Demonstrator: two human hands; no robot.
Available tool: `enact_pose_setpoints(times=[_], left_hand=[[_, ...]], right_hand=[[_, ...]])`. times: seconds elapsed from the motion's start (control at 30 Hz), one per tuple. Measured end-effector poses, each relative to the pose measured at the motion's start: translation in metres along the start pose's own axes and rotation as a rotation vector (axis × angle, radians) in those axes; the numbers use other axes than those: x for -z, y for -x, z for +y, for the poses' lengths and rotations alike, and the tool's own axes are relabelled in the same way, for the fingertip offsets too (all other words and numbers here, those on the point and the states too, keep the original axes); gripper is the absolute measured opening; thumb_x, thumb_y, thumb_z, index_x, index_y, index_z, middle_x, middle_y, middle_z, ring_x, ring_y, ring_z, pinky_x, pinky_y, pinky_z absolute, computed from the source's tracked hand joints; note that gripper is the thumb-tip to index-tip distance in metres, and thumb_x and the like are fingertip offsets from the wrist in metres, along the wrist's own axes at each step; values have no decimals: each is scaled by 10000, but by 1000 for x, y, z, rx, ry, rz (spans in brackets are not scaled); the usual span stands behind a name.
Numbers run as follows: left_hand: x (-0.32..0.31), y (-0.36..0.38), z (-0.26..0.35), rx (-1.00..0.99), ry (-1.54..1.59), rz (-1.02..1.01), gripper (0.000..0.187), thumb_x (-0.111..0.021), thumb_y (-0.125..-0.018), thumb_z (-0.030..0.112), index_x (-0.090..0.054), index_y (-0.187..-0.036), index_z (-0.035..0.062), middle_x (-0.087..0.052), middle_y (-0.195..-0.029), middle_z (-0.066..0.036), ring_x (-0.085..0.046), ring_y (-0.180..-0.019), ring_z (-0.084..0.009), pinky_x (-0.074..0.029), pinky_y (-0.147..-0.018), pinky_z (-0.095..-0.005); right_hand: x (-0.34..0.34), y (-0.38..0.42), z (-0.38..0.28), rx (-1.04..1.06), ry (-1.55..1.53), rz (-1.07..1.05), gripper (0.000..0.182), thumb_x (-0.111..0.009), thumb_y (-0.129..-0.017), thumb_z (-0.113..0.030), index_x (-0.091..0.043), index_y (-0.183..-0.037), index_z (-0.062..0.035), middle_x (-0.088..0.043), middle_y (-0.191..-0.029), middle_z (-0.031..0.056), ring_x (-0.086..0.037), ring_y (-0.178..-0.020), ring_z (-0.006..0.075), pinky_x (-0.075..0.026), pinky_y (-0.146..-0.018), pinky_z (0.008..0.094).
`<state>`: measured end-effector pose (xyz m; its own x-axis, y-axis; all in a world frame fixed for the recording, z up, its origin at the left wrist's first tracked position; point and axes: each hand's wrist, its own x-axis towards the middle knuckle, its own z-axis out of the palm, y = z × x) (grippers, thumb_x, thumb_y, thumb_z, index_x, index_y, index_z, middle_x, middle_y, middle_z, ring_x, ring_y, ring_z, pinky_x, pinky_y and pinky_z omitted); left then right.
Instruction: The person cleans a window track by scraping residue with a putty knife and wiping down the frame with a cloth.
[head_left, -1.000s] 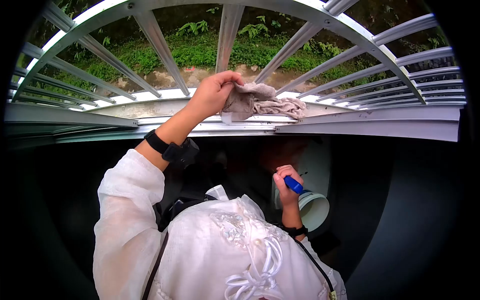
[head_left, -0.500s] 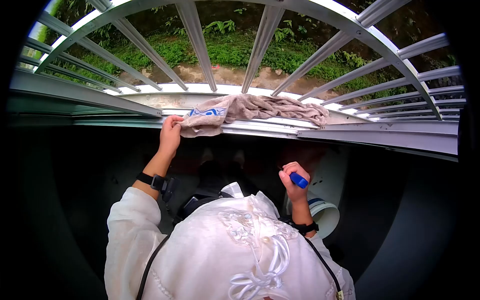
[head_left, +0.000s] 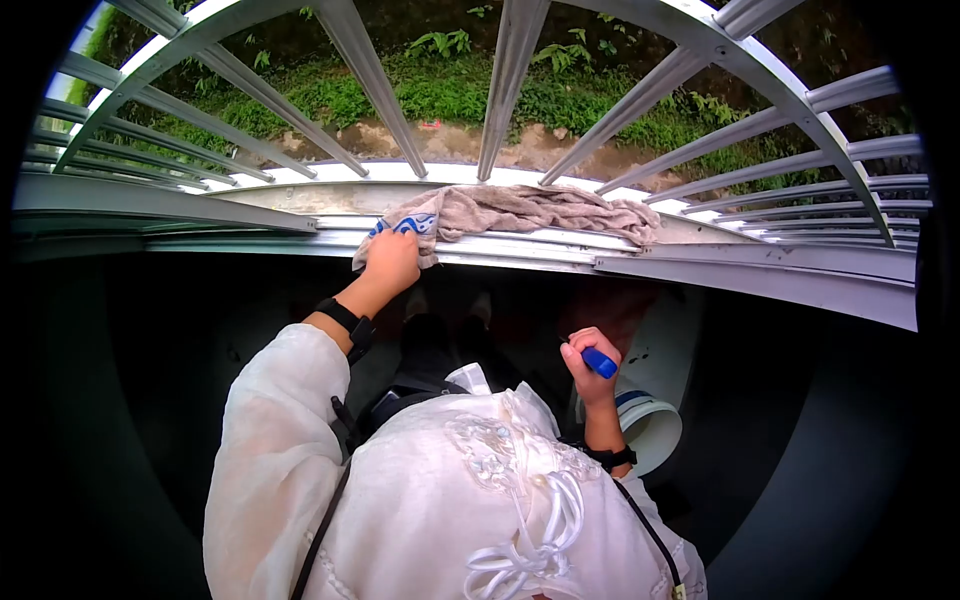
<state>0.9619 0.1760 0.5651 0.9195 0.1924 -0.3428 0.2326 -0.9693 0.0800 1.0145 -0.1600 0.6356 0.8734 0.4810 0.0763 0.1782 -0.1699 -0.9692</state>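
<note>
A greyish-brown towel point(head_left: 540, 212) with a blue-patterned end lies bunched along the window sill track. My left hand point(head_left: 393, 262) is closed on its left end, which hangs over the inner edge of the track; the fingertips are partly hidden. Lower and to the right, my right hand point(head_left: 590, 360) is wrapped round a blue handle point(head_left: 599, 362), held in front of my body. Whatever tool the handle belongs to is hidden by the fist and the dark background.
Metal bars point(head_left: 505, 90) of a window guard curve outward beyond the sill. The window frame rail point(head_left: 760, 280) runs to the right. Below my right hand stands a white bucket point(head_left: 655, 435) on the dark floor. Plants point(head_left: 440, 100) grow outside.
My left hand has moved right, from the towel's left corner onto its patterned end, which is now more gathered. My right hand stays nearly still with the blue handle.
</note>
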Motion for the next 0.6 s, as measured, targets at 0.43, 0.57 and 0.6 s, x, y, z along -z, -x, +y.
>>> enact_pose_setpoints(times=[0.43,0.57,0.6], left_hand=[[-15,-91,211,-459,667,106,364,-554,-681,-4,-557,-1044,29,-608,-897,-166,-581,-851,-354,-482,-746,-420],[-14,-98,203,-510,676,40,395,-565,-707,20,-548,-1098,71,-595,-893,-187,-582,-847,-377,-474,-727,-452],[-5,-105,199,-522,671,37,395,-565,-707,20,-548,-1098,71,-595,-893,-187,-582,-847,-377,-474,-727,-452]], right_hand=[[43,56,18,-91,69,193,173,-655,-730,20,-499,-684,-36,-557,-699,73,-546,-668,183,-453,-670,287],[50,85,22,-237,-16,382,168,-646,-739,31,-498,-707,-42,-554,-704,77,-538,-685,179,-452,-697,283],[48,89,21,-294,-64,434,168,-645,-742,32,-498,-713,-44,-553,-707,78,-536,-691,177,-450,-702,280]])
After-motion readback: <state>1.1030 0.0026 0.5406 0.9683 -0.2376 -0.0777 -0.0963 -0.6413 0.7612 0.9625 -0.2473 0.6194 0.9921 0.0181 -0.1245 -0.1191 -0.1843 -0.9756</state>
